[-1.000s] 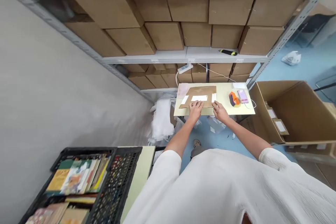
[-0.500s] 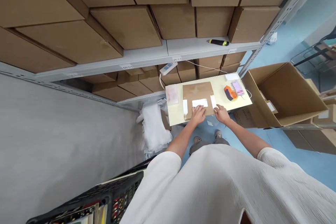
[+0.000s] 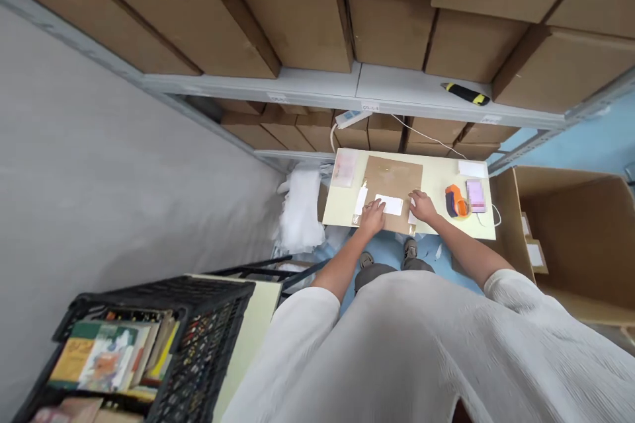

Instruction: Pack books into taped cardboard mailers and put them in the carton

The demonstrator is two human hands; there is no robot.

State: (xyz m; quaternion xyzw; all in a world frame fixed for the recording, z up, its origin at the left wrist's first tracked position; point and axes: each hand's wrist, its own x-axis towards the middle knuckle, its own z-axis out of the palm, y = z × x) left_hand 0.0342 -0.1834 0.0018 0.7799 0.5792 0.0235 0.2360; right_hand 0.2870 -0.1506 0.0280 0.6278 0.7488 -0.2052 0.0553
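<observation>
A flat brown cardboard parcel with a white label lies on a small pale yellow table. My left hand rests flat on the parcel's near edge, fingers touching the label's left end. My right hand lies on the parcel's right near corner, fingers spread. Neither hand holds anything. An orange tape dispenser and a pink phone sit on the table to the right of my right hand.
Metal shelving stacked with brown cartons stands behind the table; a black-and-yellow cutter lies on it. A large open carton is at the right, a black crate of books at the lower left, white packing bags on the floor.
The view swung upward and then back down, so the crate of books left and re-entered sight. Both hands stayed on the parcel, the right shifting slightly further onto it.
</observation>
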